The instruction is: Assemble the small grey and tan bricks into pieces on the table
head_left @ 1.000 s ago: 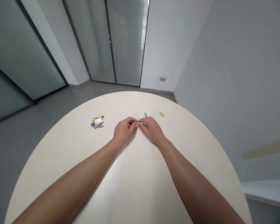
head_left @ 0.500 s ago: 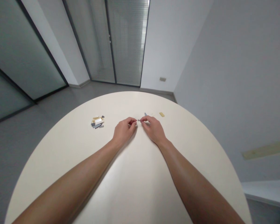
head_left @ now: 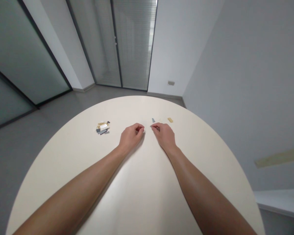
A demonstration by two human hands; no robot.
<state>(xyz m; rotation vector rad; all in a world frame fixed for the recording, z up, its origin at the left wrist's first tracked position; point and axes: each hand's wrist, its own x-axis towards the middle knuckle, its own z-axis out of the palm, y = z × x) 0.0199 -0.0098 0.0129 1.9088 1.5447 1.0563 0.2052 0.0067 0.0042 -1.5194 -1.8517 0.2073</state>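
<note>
Right hand (head_left: 164,134) has drawn rightward from left hand (head_left: 129,135) since the earlier frame, small grey piece (head_left: 151,126) at its fingertips.

Right thumb and fingers are closed on the small grey piece, which projects into the gap between the hands, above the round table (head_left: 142,182). Left thumb and fingers curl close together; whether they grip anything cannot be told. Just beyond the right fingertips lies a grey tapered piece (head_left: 153,120); to its right, a tan piece (head_left: 170,120) lies near the hand, not touching. Pile of mixed pieces (head_left: 103,127) sits well left of the left hand, inside the table's curved edge. White tabletop separates pile from hand, continues past the loose pieces to the far edge, and widens between the forearms.
</note>
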